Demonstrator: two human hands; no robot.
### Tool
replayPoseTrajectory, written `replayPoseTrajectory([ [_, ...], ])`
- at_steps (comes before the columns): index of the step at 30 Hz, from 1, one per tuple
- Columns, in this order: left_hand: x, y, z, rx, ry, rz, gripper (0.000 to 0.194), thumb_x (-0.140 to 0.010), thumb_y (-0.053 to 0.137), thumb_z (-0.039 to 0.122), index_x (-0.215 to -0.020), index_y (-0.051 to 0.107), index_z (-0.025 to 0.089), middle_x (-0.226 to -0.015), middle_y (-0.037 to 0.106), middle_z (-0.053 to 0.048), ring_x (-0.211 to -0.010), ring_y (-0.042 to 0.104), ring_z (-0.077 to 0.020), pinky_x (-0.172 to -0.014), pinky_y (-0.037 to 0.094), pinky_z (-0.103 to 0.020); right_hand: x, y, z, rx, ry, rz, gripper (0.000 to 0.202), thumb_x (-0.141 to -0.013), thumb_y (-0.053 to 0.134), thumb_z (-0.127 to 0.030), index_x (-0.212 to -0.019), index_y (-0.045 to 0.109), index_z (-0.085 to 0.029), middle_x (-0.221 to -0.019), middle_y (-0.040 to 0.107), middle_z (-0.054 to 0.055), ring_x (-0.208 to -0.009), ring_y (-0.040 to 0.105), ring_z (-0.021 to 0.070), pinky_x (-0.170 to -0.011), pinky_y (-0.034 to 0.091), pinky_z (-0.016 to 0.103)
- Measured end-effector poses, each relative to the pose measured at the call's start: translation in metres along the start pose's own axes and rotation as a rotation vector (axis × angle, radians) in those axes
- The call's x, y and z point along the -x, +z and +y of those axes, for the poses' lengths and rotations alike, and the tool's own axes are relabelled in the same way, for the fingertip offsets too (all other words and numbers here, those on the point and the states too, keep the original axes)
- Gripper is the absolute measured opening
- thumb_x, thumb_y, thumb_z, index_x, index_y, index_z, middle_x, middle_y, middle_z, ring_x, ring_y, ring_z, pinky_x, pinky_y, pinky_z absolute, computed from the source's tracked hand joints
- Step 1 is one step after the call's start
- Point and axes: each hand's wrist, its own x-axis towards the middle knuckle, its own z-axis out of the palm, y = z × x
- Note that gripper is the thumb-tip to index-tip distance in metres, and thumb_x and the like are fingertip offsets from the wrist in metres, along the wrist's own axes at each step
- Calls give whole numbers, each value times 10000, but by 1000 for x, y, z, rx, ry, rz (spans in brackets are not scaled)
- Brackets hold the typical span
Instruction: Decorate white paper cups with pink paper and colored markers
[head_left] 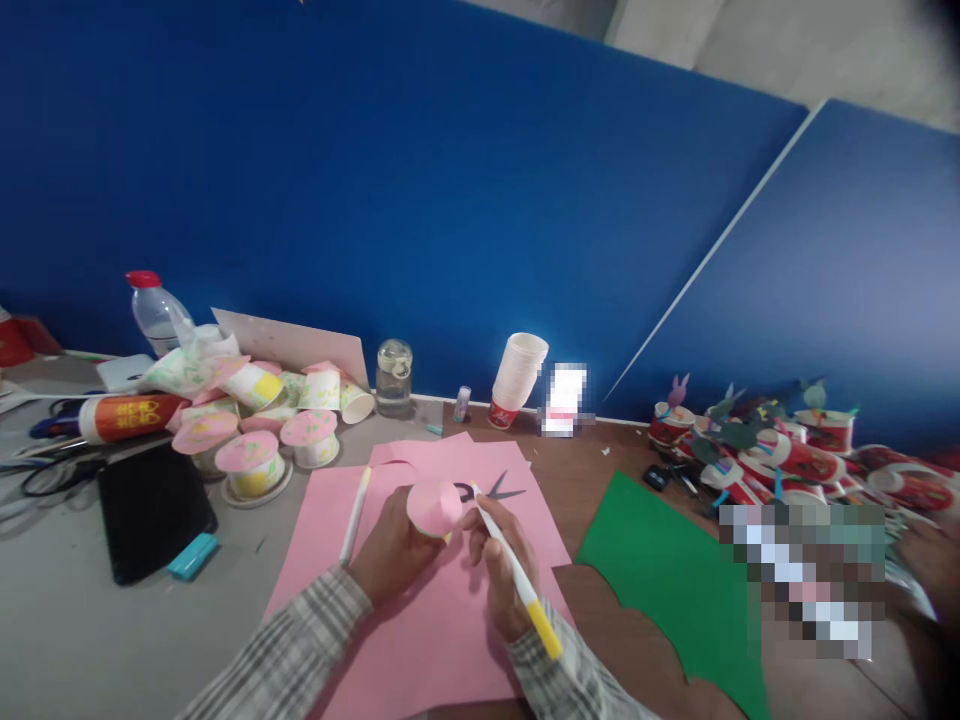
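Observation:
My left hand (pixel 394 550) is closed around a paper cup topped with a round pink paper piece (pixel 431 508). In my right hand (pixel 499 560) is a white marker pen (pixel 514 560) with a yellow end, its yellow tip pointing up and away, just right of the cup. I cannot tell whether the tip touches anything. Under both hands lie sheets of pink paper (pixel 442 650). Behind the cup, dark-handled scissors (pixel 501 490) rest with their blades apart. Another white marker (pixel 355 520) with a yellow end lies left of my left hand.
Several decorated cups (pixel 251 465) with pink tops stand left, near a black tablet-like slab (pixel 154 510). A glass jar (pixel 394 380) and stacked paper cups (pixel 519 375) stand by the blue partition (pixel 420 200). Right are green paper (pixel 675 580), red cups (pixel 802 455) and another person's hand (pixel 934 550).

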Motion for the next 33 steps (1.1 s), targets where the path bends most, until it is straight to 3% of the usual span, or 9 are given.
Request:
replayPoseTrajectory([
  [6,-2,-2,4,-19,120,26,434,-554,655,160,-958,525,254,-914,609,1,-853,560,-205,-742,493,-327,-4,-4,-10,23,29,-34,467,-844,387,-568,-972,637,-195,-595,551,-19,-478,487,120,-449,450,243],
  [10,-2,-2,5,21,117,14,483,-558,646,156,-1008,510,264,-973,608,2,-902,554,-207,-774,494,-329,-1,-2,-5,-12,104,13,326,-822,483,-497,-929,586,-206,-577,604,-22,-422,486,109,-368,413,196],
  [16,-1,-2,6,117,104,-7,469,-596,603,156,-1043,494,247,-997,613,-17,-916,565,-203,-775,505,-324,-2,-3,-4,48,95,14,173,-791,529,-353,-803,606,-199,-533,582,-39,-377,448,88,-361,397,183],
  [33,0,-2,7,63,119,-18,422,-598,596,153,-999,515,259,-951,626,1,-877,572,-200,-746,505,-300,-8,-4,-11,126,54,-10,123,-747,531,-252,-764,637,-191,-555,591,-38,-430,496,102,-407,419,179],
])
